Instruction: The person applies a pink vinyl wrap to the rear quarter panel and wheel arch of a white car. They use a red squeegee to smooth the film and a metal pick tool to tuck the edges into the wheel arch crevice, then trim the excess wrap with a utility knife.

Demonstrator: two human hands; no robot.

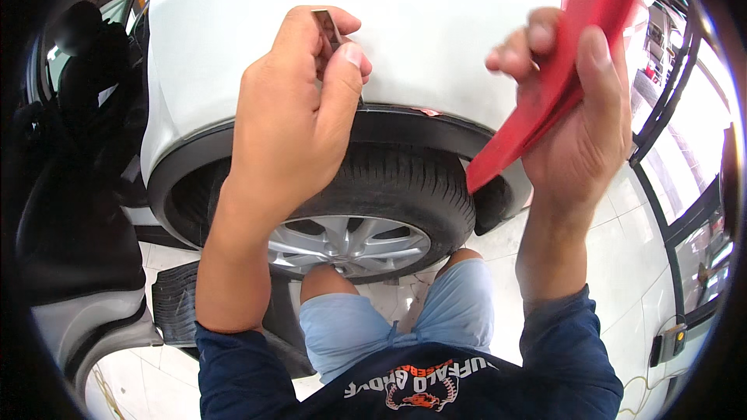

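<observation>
My left hand is closed on a small flat metal blade just above the black wheel arch trim of a white car panel. My right hand grips a long, curved red piece, which runs from the top of the view down to a pointed end beside the arch. A small red and silver scrap sits on the trim's upper edge between my hands. The tyre and silver alloy wheel show below them.
At the left stands an open car door with dark interior, a ribbed black mat low beside it. Glass doors with dark frames curve along the right. My knees and shorts are close to the wheel, over a white tiled floor.
</observation>
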